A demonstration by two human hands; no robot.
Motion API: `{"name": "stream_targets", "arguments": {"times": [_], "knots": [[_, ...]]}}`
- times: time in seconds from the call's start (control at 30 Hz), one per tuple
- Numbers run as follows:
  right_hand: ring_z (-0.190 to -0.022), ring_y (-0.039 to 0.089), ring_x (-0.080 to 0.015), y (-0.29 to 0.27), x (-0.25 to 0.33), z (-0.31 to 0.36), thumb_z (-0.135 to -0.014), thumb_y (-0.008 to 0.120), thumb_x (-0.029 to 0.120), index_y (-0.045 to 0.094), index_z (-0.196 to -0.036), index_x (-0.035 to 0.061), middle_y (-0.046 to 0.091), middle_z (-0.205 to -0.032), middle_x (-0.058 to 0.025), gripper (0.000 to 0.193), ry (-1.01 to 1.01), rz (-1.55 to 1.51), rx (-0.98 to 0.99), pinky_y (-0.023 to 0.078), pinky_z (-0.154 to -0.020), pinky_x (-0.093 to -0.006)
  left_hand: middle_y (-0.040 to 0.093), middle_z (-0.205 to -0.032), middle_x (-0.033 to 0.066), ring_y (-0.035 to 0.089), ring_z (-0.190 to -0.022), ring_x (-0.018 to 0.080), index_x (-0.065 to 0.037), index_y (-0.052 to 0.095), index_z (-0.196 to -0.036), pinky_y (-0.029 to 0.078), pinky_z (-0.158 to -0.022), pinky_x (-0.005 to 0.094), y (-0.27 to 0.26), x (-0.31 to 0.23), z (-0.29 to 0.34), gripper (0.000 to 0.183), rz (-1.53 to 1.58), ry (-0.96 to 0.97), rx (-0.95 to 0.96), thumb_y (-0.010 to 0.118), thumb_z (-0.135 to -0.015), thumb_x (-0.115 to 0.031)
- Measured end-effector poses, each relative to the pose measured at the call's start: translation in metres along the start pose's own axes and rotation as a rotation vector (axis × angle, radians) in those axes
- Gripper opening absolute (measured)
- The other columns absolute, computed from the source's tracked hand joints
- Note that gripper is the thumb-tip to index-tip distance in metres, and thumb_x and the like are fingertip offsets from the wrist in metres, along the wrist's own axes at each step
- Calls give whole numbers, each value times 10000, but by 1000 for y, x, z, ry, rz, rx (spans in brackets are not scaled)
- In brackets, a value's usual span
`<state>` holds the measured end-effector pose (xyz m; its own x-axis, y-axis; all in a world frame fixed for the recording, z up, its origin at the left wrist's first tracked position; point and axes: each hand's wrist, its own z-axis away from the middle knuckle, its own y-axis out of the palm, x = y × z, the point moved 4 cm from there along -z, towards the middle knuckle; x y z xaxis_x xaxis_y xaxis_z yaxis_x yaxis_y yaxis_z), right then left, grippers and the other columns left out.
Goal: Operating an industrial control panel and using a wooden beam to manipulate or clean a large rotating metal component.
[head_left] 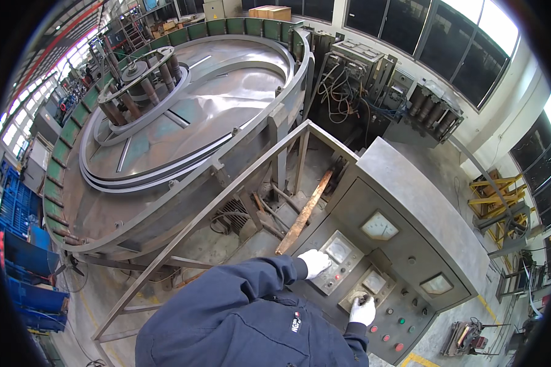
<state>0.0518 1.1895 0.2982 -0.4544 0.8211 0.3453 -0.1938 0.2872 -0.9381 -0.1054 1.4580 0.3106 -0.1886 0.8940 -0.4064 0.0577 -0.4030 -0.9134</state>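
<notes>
Both of my hands wear white gloves and are at a grey control cabinet [410,202]. My left hand [314,263] rests at the edge of the left control module [338,251], with its fingers laid out toward the dial and nothing visible in them. My right hand [362,312] is lower down, its fingers closed around a dark round knob [364,300] on the second module [374,282]. Red buttons [399,347] and green buttons [401,320] sit on the panel to the right of that hand. Two larger gauges [379,226] are set in the upper face.
A large round machine with a green and grey rim [251,137] stands ahead to the left, behind a metal frame rail [196,223]. A rusty wooden-looking bar [306,211] leans beside the cabinet. Tangled cables [343,92] hang beyond. Yellow stands [499,192] are at the right.
</notes>
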Motion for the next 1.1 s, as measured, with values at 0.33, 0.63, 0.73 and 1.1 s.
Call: {"name": "stream_targets", "arguments": {"times": [0.33,0.63,0.73,1.1], "knots": [[-945,750,-367,6,-4,-1,-868,826,300,722,-1077,80,771,-1009,-165,321,-9,10,-49,587,-853,-471,731,-945,162,733,-891,364,-56,723,-1066,576,-794,477,3,2,0,206,-4,10,-10,682,-899,-169],[-936,751,-374,0,0,0,-869,825,295,724,-1081,72,771,-1007,-173,324,2,0,-46,590,-849,-466,727,-952,177,733,-885,380,-51,718,-1061,578,-793,483,5,2,-1,197,-10,10,1,675,-908,-168],[-965,747,-359,1,-2,-1,-898,800,315,719,-1114,77,768,-1053,-156,332,11,31,-12,591,-859,-460,726,-951,180,733,-878,383,-50,714,-1053,578,-787,486,6,2,-2,196,-7,11,1,683,-900,-169],[-976,745,-339,5,-5,-1,-907,791,316,716,-1124,85,764,-1064,-138,325,0,21,-10,590,-863,-448,724,-933,167,729,-865,376,-63,708,-1023,573,-781,486,-1,-1,0,180,8,21,-39,700,-875,-166]]}}
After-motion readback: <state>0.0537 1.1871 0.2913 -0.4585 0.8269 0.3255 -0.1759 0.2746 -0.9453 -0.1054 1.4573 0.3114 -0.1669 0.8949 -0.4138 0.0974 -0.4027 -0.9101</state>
